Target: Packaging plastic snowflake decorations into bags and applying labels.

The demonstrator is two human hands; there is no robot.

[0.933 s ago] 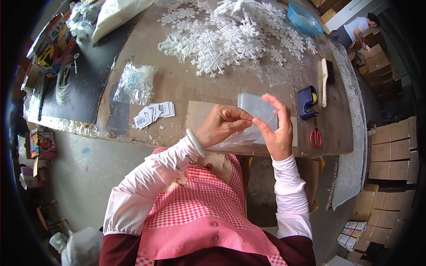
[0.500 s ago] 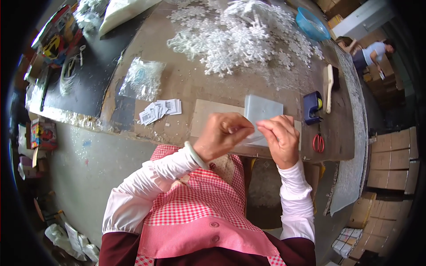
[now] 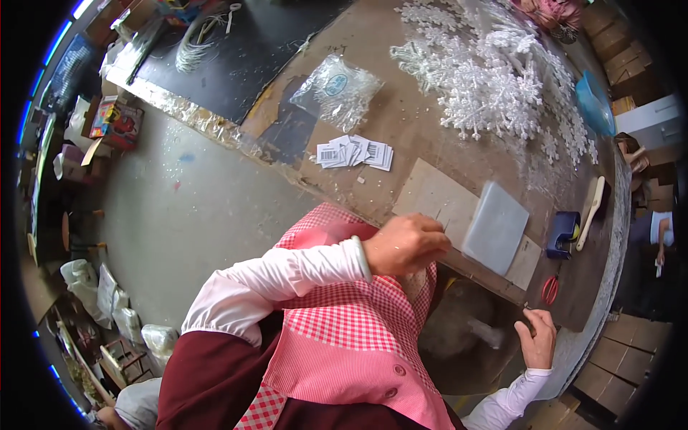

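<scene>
My left hand [image 3: 407,245] is over the table's front edge. Its fingers are curled and pressed together; a fine dark sliver shows at the fingertips, too thin to name. Away to the right, past the front edge, my right hand [image 3: 537,338] pinches thumb and forefinger around something tiny that I cannot make out. Between the hands lies a stack of clear plastic bags [image 3: 496,228], partly on a tan cardboard sheet [image 3: 430,188]. Barcode labels [image 3: 355,152] are fanned out beyond my left hand.
A heap of white glittery snowflakes [image 3: 494,79] covers the far table, beside a blue basin [image 3: 595,104]. At the right are a tape dispenser [image 3: 562,235], red-handled scissors [image 3: 550,289] and a wooden-handled brush [image 3: 592,213]. A clear plastic bag [image 3: 338,89] lies left. Another person [image 3: 652,233] stands far right.
My hands, close together before, are now far apart. The right has swung out right and toward me, off the table. The whole view has turned, shifting the table rightward.
</scene>
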